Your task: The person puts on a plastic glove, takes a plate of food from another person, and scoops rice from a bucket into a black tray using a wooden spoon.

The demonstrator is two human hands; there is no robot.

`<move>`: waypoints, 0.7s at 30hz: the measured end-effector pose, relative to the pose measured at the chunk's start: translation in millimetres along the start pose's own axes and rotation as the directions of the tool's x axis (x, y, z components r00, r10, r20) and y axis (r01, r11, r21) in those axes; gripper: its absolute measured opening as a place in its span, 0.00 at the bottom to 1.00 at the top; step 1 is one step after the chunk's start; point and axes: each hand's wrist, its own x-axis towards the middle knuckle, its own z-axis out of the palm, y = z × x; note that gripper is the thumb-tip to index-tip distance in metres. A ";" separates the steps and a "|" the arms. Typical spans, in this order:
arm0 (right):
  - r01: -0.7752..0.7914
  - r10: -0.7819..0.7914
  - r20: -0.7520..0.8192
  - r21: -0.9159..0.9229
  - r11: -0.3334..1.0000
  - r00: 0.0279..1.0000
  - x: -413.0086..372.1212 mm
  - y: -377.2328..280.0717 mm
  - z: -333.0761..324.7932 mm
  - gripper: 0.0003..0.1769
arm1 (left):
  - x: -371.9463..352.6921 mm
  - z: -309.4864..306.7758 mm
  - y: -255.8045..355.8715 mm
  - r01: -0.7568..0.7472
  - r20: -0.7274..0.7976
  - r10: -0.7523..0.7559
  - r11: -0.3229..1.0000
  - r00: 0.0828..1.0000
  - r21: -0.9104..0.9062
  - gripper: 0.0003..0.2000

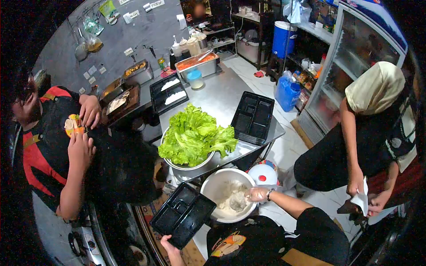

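Note:
My left hand (167, 244) grips a black compartment tray (183, 215) by its near edge, with the thumb on the rim. The tray is tilted, and no food shows in its compartments. My right hand (257, 195), in a clear plastic glove, reaches over the rim of a large white tub (209, 190). Inside the tub lies white, rice-like food. The gloved fingers are closed at a rounded whitish lump (238, 201); I cannot tell whether it is food or a small bowl. Beyond the tub, leafy lettuce (195, 135) heaps over a metal bowl (191, 166).
Stacked black trays (253, 117) lie on the steel table (217, 95), beside another tray (168, 92) holding white portions. A white round lid (262, 175) sits right of the tub. One person (49, 146) stands at left, another (368, 119) at right, near a glass-door fridge (341, 66).

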 end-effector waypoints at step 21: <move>0.046 -0.024 -0.070 0.328 0.944 0.997 8.5 29.9 1.8 0.15 | 22.6 -17.7 -10.3 -0.005 0.000 0.005 0.997 1.000 -0.071 0.05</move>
